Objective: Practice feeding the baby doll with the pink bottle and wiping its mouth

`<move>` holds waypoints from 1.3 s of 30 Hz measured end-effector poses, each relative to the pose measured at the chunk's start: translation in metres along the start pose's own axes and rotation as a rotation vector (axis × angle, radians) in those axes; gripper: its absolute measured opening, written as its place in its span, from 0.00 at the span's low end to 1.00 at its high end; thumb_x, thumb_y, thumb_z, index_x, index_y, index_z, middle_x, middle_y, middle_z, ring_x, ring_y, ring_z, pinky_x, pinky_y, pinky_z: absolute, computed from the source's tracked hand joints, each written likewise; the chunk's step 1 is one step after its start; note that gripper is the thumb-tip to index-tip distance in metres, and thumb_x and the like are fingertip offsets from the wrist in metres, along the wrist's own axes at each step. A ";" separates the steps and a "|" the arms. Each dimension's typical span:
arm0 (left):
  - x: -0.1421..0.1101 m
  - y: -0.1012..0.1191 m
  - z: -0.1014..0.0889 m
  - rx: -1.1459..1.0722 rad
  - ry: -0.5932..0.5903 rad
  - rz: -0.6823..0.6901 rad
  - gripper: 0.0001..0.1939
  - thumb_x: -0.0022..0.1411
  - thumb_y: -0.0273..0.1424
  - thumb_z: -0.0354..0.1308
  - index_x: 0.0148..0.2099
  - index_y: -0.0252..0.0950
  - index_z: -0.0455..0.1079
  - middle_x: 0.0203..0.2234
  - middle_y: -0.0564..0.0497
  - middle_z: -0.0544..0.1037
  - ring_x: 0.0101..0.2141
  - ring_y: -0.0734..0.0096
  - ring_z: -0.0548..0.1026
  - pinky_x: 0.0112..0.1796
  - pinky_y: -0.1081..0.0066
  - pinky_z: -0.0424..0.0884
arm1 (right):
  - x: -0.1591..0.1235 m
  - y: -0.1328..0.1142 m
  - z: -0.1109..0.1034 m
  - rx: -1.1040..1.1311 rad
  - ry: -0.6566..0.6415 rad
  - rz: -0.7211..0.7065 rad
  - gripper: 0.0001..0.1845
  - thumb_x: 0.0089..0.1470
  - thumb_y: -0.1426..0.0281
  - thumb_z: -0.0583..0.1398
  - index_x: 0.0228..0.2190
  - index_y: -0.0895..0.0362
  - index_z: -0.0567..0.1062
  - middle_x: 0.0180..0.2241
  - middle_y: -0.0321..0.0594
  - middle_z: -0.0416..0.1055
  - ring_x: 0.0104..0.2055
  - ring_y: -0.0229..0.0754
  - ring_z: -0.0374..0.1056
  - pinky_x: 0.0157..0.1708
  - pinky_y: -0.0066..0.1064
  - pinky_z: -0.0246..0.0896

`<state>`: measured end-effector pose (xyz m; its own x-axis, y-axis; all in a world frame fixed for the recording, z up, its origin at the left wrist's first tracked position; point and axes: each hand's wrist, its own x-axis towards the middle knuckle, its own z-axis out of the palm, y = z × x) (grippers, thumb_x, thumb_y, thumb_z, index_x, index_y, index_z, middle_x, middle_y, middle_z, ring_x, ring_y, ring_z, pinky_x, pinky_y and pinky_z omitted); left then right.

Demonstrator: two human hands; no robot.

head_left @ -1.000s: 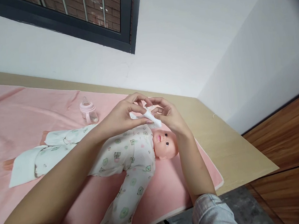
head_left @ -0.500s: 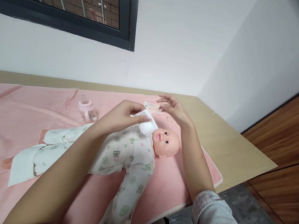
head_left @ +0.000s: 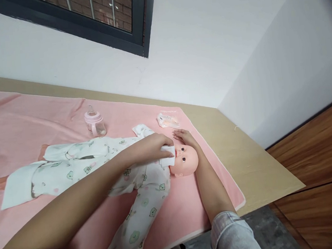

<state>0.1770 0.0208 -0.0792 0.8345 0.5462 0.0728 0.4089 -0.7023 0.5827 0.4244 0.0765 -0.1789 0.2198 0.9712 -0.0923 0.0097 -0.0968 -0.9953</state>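
A bald baby doll (head_left: 188, 165) lies on its back in white pyjamas printed with small green animals. Between the thumb and fingers of my left hand (head_left: 158, 146) is a folded white wipe (head_left: 169, 157), held against the doll's mouth and chin. My right hand (head_left: 184, 136) rests on the mat just beyond the doll's head, its fingers stretched out and holding nothing. The right wrist lies along the crown of the head.
A pink baby bottle (head_left: 94, 123) with handles stands beyond the doll's legs. Near the mat's far right corner lies a small clear plastic packet (head_left: 168, 120). The pink mat (head_left: 180, 216) covers much of the wooden table (head_left: 260, 178), below a white wall and window.
My left hand has brought the wipe down from above the chest to the doll's mouth. My right hand has lowered from the air to the mat beside the head.
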 end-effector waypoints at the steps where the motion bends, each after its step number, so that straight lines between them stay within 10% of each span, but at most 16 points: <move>1: 0.000 0.001 0.001 0.004 0.004 0.006 0.10 0.58 0.35 0.53 0.27 0.36 0.60 0.22 0.54 0.65 0.23 0.71 0.62 0.24 0.70 0.52 | 0.000 -0.001 0.000 0.001 -0.002 -0.003 0.14 0.38 0.72 0.67 0.30 0.58 0.72 0.30 0.38 0.74 0.38 0.38 0.69 0.41 0.30 0.68; 15: 0.002 0.001 0.011 0.071 0.023 0.065 0.06 0.58 0.30 0.51 0.28 0.36 0.62 0.24 0.53 0.69 0.25 0.68 0.66 0.27 0.70 0.55 | 0.029 0.027 -0.011 0.053 -0.055 -0.036 0.12 0.42 0.68 0.68 0.29 0.58 0.73 0.34 0.41 0.75 0.42 0.39 0.71 0.49 0.32 0.69; 39: 0.002 -0.004 0.008 0.107 0.069 -0.009 0.06 0.57 0.29 0.50 0.28 0.36 0.60 0.21 0.54 0.70 0.23 0.70 0.67 0.25 0.69 0.54 | -0.001 -0.004 -0.003 0.025 0.004 -0.012 0.10 0.47 0.73 0.65 0.30 0.61 0.68 0.27 0.36 0.70 0.39 0.35 0.65 0.43 0.28 0.64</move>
<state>0.1798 0.0216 -0.0878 0.8046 0.5805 0.1252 0.4569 -0.7398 0.4939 0.4276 0.0754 -0.1751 0.2233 0.9715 -0.0798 -0.0116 -0.0793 -0.9968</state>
